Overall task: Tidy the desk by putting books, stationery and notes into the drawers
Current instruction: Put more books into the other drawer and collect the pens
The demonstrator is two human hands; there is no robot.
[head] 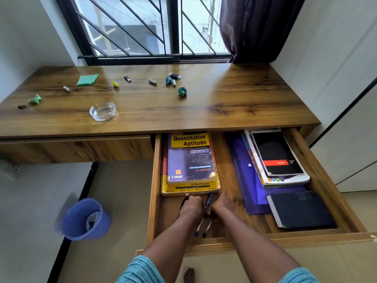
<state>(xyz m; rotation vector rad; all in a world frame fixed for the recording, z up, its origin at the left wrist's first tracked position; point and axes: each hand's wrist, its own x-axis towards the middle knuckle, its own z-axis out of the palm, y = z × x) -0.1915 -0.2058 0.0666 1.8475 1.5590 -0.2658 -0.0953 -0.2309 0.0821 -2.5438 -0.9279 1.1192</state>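
In the open drawer (318,162) the top book (190,158) reads "Quantitative Aptitude", "S. CHAND" and "R.S. AGGARWAL"; it is purple with a yellow band and lies on a yellow book (189,187) showing the word "technologies". Just in front of this stack, both hands are down in the drawer around a bundle of pens (206,215). The left hand (190,207) and the right hand (222,205) each have the grip closed on the pens. Beside the stack lies a purple folder (244,176).
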